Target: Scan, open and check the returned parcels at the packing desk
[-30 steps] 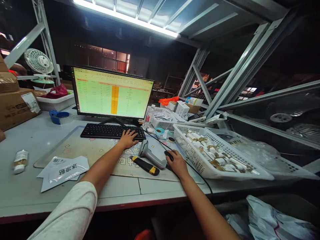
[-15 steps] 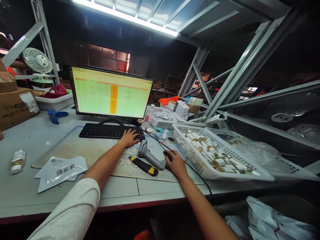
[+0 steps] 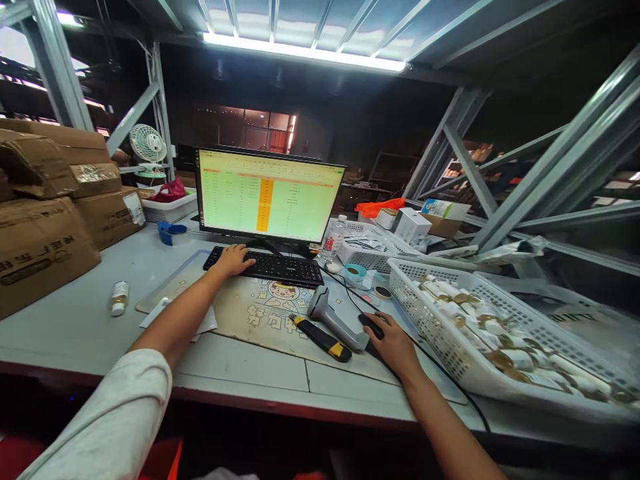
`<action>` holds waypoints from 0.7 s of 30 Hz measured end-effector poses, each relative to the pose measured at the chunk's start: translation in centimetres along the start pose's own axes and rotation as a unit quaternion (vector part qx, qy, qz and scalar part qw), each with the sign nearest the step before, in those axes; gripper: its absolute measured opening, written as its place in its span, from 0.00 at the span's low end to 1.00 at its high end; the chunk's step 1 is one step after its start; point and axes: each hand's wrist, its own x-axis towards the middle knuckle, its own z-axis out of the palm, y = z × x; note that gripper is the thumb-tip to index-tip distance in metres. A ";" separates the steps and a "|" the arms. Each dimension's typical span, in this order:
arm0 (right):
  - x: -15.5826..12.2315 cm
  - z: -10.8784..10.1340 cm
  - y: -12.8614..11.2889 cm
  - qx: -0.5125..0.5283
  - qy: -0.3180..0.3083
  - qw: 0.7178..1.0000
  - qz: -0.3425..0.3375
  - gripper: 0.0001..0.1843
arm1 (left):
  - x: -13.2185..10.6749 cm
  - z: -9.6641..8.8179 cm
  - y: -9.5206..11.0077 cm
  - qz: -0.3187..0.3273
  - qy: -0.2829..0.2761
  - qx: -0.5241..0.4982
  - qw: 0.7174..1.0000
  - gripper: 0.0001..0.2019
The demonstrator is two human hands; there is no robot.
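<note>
Left hand (image 3: pixel 230 260) has shifted from the right end of the keyboard (image 3: pixel 285 269) to its left end; the right hand (image 3: pixel 393 339) has remained on the mouse (image 3: pixel 370 326). Camera view has also turned to the left, and more of the cartons (image 3: pixel 45 247) now shows.

Left fingers are spread over the keys and grip nothing; exact key contact cannot be determined. Right fingers are closed over the mouse, which sits to the right of the keyboard and nearer the person.

The keyboard lies on the tabletop (image 3: pixel 250 373), at the far side of a printed desk mat (image 3: pixel 240 320). Directly behind it stands the monitor (image 3: pixel 265 197), displaying a table with one orange column. In front of the keyboard's right end lie a grey scanner (image 3: pixel 337 320) and, beside it, a black and yellow box cutter (image 3: pixel 323 337). Just beyond the right end stands a clear water bottle (image 3: pixel 334 239). Farther right of the keyboard, a white basket (image 3: pixel 433 327) contains many small labelled bottles (image 3: pixel 517 360).

To the left of the keyboard, one small bottle (image 3: pixel 119 298) stands or lies; its attitude is unclear. Between this bottle and the mat's printed figure, white packets (image 3: pixel 205 325) are partly hidden by the left forearm.
</note>
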 end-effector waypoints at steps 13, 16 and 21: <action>0.1 0.1 0.3 -0.008 0.009 1.000 0.009 0.25 | -5.4 1.5 -8.7 -0.094 0.019 -0.027 0.995 0.30; 0.2 0.3 0.7 -0.002 0.004 1.000 0.002 0.27 | -5.4 2.5 -8.2 -0.085 0.013 -0.032 0.996 0.32; 0.4 0.3 0.9 0.003 -0.007 1.000 0.006 0.28 | -5.6 3.1 -7.6 -0.072 -0.009 -0.033 0.997 0.34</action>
